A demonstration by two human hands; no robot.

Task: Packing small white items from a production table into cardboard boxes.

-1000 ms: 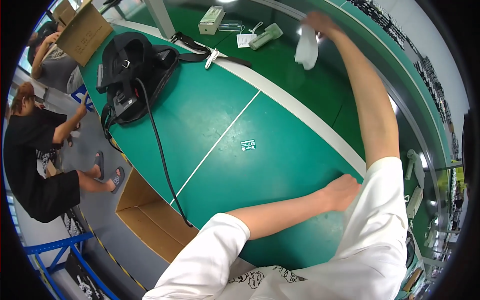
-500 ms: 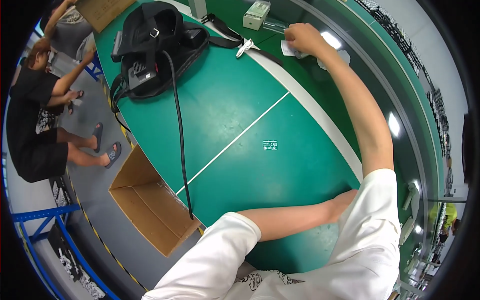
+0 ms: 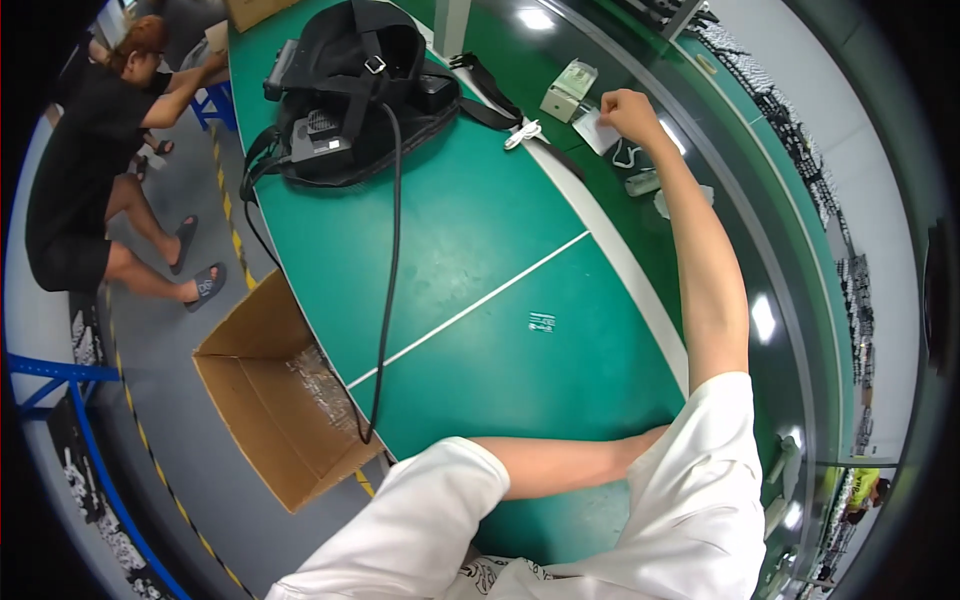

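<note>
My right hand (image 3: pixel 628 112) reaches over the dark green strip beyond the white edge, its fingers curled; whatever they may hold is hidden. Beside its fingers is a white card-like piece (image 3: pixel 592 132), close to a small pale green box (image 3: pixel 566 98). Below the hand lie a thin white cord (image 3: pixel 626 155), a small clear container (image 3: pixel 642 183) and a crumpled clear plastic piece (image 3: pixel 690 199). My left forearm crosses low over the green table (image 3: pixel 470 240); my left hand (image 3: pixel 650 440) is mostly covered by my right sleeve, its fingers hidden.
A black backpack (image 3: pixel 340 150) sits at the table's far left, its black cable (image 3: pixel 393 250) hanging towards me. A white cord bundle (image 3: pixel 522 134) lies by the strap. An open cardboard box (image 3: pixel 250 400) with clear plastic stands left; a person (image 3: pixel 90 180) sits beyond.
The view has shifted, so the table sits lower. My right hand has moved nearer the pale green box. The clear piece between them no longer shows there; a white card-like piece and cord are now visible.
</note>
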